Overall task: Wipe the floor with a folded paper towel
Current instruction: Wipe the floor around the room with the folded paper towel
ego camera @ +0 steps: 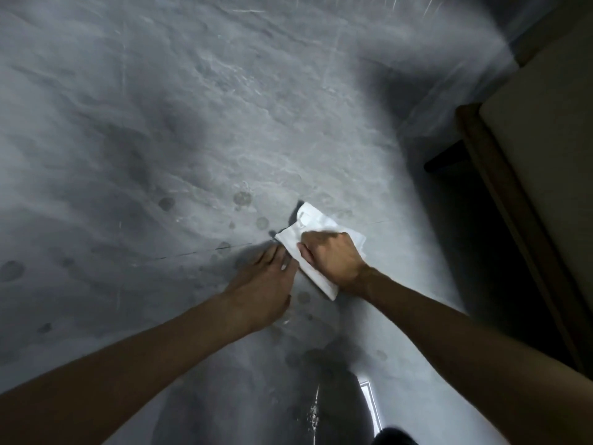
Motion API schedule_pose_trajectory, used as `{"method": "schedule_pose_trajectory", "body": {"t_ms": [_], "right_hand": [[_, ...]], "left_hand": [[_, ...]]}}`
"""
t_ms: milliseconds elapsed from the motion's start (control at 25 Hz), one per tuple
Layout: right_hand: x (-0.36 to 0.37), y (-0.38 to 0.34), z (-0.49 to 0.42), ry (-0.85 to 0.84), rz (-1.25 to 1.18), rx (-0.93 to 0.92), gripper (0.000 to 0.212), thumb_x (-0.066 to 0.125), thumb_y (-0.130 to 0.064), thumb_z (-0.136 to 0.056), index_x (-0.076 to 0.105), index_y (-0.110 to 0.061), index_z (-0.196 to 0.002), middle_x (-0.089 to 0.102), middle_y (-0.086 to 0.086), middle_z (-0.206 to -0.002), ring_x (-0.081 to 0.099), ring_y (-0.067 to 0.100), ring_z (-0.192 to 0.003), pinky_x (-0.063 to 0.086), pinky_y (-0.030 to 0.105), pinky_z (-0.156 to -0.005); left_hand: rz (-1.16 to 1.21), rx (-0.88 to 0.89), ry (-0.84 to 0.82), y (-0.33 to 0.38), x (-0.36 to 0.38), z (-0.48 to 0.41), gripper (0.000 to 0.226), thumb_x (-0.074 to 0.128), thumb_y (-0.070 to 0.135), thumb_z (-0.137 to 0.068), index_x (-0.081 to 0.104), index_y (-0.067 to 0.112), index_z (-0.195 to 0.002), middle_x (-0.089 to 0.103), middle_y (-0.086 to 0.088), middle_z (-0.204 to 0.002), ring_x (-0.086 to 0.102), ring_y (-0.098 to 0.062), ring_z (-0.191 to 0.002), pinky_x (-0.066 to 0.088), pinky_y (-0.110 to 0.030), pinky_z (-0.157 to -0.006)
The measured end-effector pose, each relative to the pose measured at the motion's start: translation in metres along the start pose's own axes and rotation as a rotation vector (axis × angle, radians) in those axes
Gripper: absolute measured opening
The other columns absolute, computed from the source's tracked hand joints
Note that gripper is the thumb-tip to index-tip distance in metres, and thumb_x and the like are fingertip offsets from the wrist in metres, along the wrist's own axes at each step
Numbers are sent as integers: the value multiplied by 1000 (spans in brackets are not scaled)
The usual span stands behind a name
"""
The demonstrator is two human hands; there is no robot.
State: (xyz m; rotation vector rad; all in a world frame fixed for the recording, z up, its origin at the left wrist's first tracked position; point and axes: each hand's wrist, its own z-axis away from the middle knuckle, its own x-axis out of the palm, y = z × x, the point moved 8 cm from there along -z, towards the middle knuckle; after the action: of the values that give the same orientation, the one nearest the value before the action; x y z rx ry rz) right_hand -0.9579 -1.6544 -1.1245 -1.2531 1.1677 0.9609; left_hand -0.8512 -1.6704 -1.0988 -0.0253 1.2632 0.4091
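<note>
Floor: grey, stone-patterned, with a slight sheen and blurred toward its far edge. A thin joint line crosses it and passes under the hands. Dark round spots, apparently drips, are scattered beyond and to the left of the towel and also nearer the person. Right hand: knuckles up, fingers curled down onto the folded paper towel, gripping it and pressing it against the floor; it covers the towel's middle. Left hand: just beside the right, palm down, fingers straight, tips touching the towel's left edge; it holds nothing. Folded paper towel: white, in several layers, clean where visible, with a faint crease near its far corner. It lies flat on the floor under the right hand, across the joint line. Its long axis, by estimate, runs from far-left to near-right, oblique to both forearms; one corner points toward the spots, another lies close by the right wrist. The right hand is the nearer, being on the towel. Most of the spots lie to the towel's far left, so the stroke would probably go that way, away from the body. Right edge of floor: furniture with a dark wooden frame and pale cushion, well apart from the towel, deep shadow beneath. Near edge: a bright reflection.
</note>
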Motion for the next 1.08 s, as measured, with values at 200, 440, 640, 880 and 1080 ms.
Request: {"method": "schedule_pose_trajectory", "body": {"t_ms": [200, 440, 640, 880, 1080], "right_hand": [[-35, 145, 47, 127, 127, 721, 23, 52, -26, -93, 57, -13, -74, 68, 15, -76, 65, 37, -71, 40, 33, -56], [-5, 65, -7, 74, 72, 705, 22, 45, -19, -99, 61, -6, -92, 68, 19, -80, 67, 37, -72, 47, 39, -59], [15, -46, -44, -127, -30, 41, 20, 53, -24, -94, 60, -8, -83, 69, 15, -75, 66, 33, -63, 44, 35, -52], [-37, 133, 43, 128, 132, 932, 27, 40, -27, -99, 56, -6, -97, 68, 22, -93, 64, 40, -86, 48, 41, -70], [-13, 68, -54, 143, 144, 890, 30, 34, -24, -103, 57, -6, -105, 69, 19, -96, 66, 39, -88, 47, 41, -69]], "left_hand": [[98, 10, 68, 2, -5, -9, 41, 51, 28, -87, 46, 14, -125, 50, -7, -127, 39, -23, -127, 34, -34, -108], [282, -243, 136, -42, -16, 5, 39, 55, 26, -85, 48, 18, -123, 56, -5, -125, 52, -24, -118, 42, -35, -100], [282, -424, -25, -112, -22, 22, 44, 60, 22, -83, 44, 10, -121, 52, -15, -128, 53, -31, -115, 45, -35, -89], [229, -481, -172, -118, 13, 50, 75, 54, 25, -85, 17, -2, -144, 29, -27, -146, 30, -37, -136, 35, -38, -109], [270, -451, -56, -130, 0, 40, 47, 58, 23, -78, 44, 6, -120, 63, -17, -116, 58, -33, -109, 46, -32, -89]]}}
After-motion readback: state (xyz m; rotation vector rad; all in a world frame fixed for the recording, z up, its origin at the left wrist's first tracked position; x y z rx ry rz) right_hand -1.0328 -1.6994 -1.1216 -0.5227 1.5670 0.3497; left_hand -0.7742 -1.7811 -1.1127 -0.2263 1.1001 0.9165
